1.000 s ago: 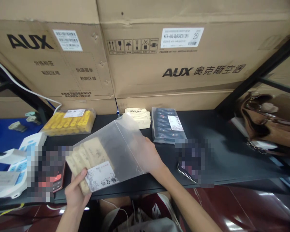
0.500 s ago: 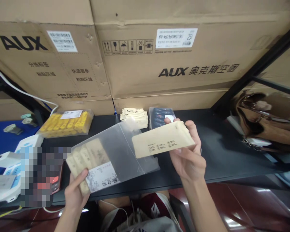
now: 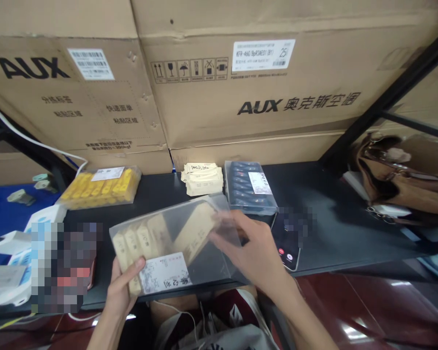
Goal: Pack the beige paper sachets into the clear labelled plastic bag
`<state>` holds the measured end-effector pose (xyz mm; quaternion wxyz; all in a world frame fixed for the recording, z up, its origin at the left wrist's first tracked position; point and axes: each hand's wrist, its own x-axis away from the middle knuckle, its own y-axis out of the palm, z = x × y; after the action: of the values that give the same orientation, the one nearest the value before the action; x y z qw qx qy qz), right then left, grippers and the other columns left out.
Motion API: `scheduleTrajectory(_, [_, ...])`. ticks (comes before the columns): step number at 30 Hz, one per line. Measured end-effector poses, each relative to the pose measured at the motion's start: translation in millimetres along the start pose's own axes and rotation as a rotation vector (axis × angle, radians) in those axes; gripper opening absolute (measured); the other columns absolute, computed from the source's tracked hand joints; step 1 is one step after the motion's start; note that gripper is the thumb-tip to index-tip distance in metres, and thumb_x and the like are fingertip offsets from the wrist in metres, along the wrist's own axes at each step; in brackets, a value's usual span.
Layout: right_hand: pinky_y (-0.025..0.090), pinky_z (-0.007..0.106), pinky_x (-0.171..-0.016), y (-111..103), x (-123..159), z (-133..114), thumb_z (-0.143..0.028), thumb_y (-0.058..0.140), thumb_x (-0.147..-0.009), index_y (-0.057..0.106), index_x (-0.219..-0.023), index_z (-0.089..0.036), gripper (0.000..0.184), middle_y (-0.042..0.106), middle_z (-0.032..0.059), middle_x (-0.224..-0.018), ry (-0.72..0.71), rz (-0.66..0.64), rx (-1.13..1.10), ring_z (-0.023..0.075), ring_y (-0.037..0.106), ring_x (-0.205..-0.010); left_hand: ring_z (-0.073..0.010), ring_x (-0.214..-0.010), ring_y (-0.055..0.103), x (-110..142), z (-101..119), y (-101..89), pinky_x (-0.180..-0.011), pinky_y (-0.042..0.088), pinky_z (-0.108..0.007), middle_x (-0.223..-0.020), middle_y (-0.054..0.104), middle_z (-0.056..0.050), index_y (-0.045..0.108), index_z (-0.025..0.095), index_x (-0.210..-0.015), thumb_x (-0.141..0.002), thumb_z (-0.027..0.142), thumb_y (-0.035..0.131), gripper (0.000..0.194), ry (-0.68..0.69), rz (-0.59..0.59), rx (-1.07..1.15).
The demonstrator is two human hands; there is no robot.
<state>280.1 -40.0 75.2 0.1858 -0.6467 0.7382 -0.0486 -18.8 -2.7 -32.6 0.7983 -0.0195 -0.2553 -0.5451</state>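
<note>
Stacked cardboard cartons (image 3: 241, 82) printed AUX, filling the upper part of the frame, behind a black shelf top (image 3: 314, 243) running across the middle. At far right, a tan handbag (image 3: 397, 180); at far left, a blue mat (image 3: 7, 204) and white devices (image 3: 10, 243), partly pixelated.

Along the back of the shelf, left to right: yellow packets in a clear bag (image 3: 100, 187), a loose stack of cream packets (image 3: 202, 179), and dark blue packets in a clear box (image 3: 250, 187). Lower right of centre, a phone (image 3: 288, 255), partly pixelated, just beside the right hand.

Low and centred in the frame, a frosted plastic bag (image 3: 171, 248) with a white label (image 3: 164, 274), held slightly above the shelf, kraft envelopes (image 3: 138, 243) upright in a row inside, and one tilted kraft envelope (image 3: 195, 231) lying at an angle near the bag's open right side.

Left forearm rising from the bottom edge; left hand (image 3: 122, 287) gripping the bag's lower left corner, thumb across the front. Right forearm angled in from lower right; right hand (image 3: 255, 248) slightly spread, fingertips (image 3: 222, 233) at the bag's open side, against the plastic; pinch on the tilted envelope impossible to tell through the film.
</note>
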Motion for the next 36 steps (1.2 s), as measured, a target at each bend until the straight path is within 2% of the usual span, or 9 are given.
scheduleTrajectory(5, [0.067, 0.037, -0.079, 11, -7, 2, -0.033, 0.093, -0.086, 0.066, -0.102, -0.027, 0.031, 0.083, -0.0032, -0.09, 0.078, -0.116, -0.234, 0.0204, 0.081, -0.082, -0.04, -0.085, 0.081, -2, 0, -4.5, -0.07, 0.069, -0.047, -0.098, 0.083, -0.011, 0.072, 0.017, -0.12, -0.044, 0.037, 0.104, 0.085, -0.047, -0.046, -0.032])
scheduleTrajectory(8, [0.069, 0.04, -0.092, 15, -12, 2, -0.033, 0.085, -0.096, 0.076, -0.106, -0.027, 0.015, 0.085, 0.0033, -0.122, 0.035, -0.394, -0.229, 0.0246, 0.082, -0.112, -0.0335, -0.078, 0.08, 4, -1, -0.6, -0.066, 0.066, -0.039, -0.094, 0.082, -0.009, 0.072, 0.016, -0.116, -0.044, 0.035, 0.104, 0.081, -0.015, -0.053, -0.077])
scheduleTrajectory(11, [0.068, 0.041, -0.104, 15, -17, 4, -0.027, 0.074, -0.103, 0.081, -0.126, -0.03, 0.024, 0.073, 0.004, -0.153, -0.058, -0.574, -0.199, 0.0254, 0.07, -0.141, -0.029, -0.077, 0.079, 10, -3, 3.5, -0.065, 0.064, -0.034, -0.095, 0.082, -0.007, 0.073, 0.016, -0.118, -0.047, 0.032, 0.103, 0.079, 0.055, -0.048, -0.083])
scheduleTrajectory(14, [0.072, 0.043, -0.097, 9, -22, 4, -0.025, 0.072, -0.104, 0.085, -0.119, -0.029, 0.02, 0.083, 0.0048, -0.133, -0.072, -0.433, -0.388, 0.0242, 0.08, -0.125, -0.0344, -0.086, 0.08, 10, 1, 9.1, -0.073, 0.067, -0.041, -0.094, 0.082, -0.007, 0.076, 0.018, -0.113, -0.046, 0.031, 0.101, 0.072, 0.023, -0.03, -0.001])
scheduleTrajectory(17, [0.074, 0.038, -0.075, 1, -33, 6, -0.026, 0.073, -0.102, 0.084, -0.1, -0.025, 0.011, 0.087, 0.0039, -0.099, -0.11, 0.058, -0.515, 0.023, 0.086, -0.093, -0.0404, -0.115, 0.078, 8, 12, 18.4, -0.098, 0.066, -0.049, -0.099, 0.083, -0.007, 0.079, 0.021, -0.111, -0.054, 0.031, 0.096, 0.06, 0.019, 0.085, 0.16])
scheduleTrajectory(20, [0.072, 0.042, -0.085, 1, -56, 23, -0.021, 0.068, -0.1, 0.081, -0.098, -0.021, 0.013, 0.085, 0.0062, -0.096, -0.211, 0.355, -0.18, 0.0236, 0.084, -0.09, -0.0362, -0.142, 0.065, 7, 22, 27.1, -0.119, 0.055, -0.048, -0.119, 0.083, -0.004, 0.081, 0.026, -0.112, -0.072, 0.036, 0.086, 0.042, 0.082, 0.156, 0.286])
scheduleTrajectory(23, [0.064, 0.052, -0.11, 15, -85, 50, -0.012, 0.062, -0.095, 0.083, -0.116, -0.014, 0.029, 0.083, 0.0172, -0.124, -0.29, 0.16, 0.337, 0.0325, 0.08, -0.119, -0.0339, -0.153, 0.056, 9, 27, 29.5, -0.126, 0.049, -0.047, -0.134, 0.081, -0.001, 0.082, 0.029, -0.117, -0.082, 0.039, 0.081, 0.036, 0.096, 0.138, 0.346])
scheduleTrajectory(28, [0.039, 0.067, -0.132, 52, -111, 72, -0.005, 0.058, -0.096, 0.061, -0.158, -0.008, 0.062, 0.049, 0.0256, -0.172, -0.236, -0.162, 0.749, 0.0433, 0.038, -0.166, -0.0343, -0.155, 0.054, 11, 26, 26.8, -0.132, 0.043, -0.049, -0.137, 0.08, -0.003, 0.082, 0.027, -0.12, -0.084, 0.033, 0.077, 0.036, 0.038, 0.145, 0.411])
scheduleTrajectory(36, [0.058, 0.053, -0.101, 69, -78, 66, -0.012, 0.057, -0.101, 0.072, -0.137, -0.01, 0.039, 0.07, 0.0209, -0.123, -0.262, -0.135, 0.794, 0.0365, 0.067, -0.116, -0.0325, -0.155, 0.054, 7, 28, 28.1, -0.138, 0.032, -0.051, -0.13, 0.083, -0.002, 0.084, 0.027, -0.115, -0.088, 0.032, 0.076, 0.029, 0.0, 0.153, 0.454])
